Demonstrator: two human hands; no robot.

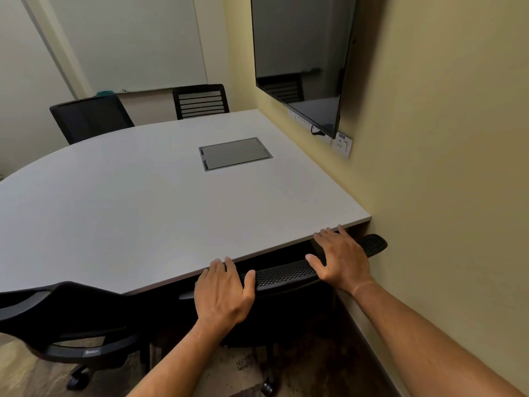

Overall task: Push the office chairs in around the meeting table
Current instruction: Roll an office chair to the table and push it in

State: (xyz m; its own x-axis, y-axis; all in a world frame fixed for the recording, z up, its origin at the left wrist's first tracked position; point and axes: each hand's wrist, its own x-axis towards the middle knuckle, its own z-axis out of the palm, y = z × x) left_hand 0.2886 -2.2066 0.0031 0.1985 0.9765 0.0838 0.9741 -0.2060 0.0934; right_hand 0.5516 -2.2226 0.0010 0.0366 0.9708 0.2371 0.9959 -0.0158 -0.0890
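Note:
A grey meeting table point(137, 202) fills the middle of the view. A black mesh office chair point(286, 275) stands right in front of me, its backrest top close against the table's near edge and its seat hidden beneath the table. My left hand point(223, 293) lies over the left part of that backrest top, fingers curled onto it. My right hand point(340, 259) rests on the right part, fingers spread and reaching the table edge. A second black chair point(68, 319) stands at the lower left, its back a little off the table.
Two more black chairs point(91, 117) point(200, 101) stand at the table's far side. A wall-mounted screen point(300, 58) hangs on the yellow wall at right, with sockets point(342, 144) below it. A metal cable hatch point(234, 153) sits in the tabletop. A whiteboard point(128, 38) covers the far wall.

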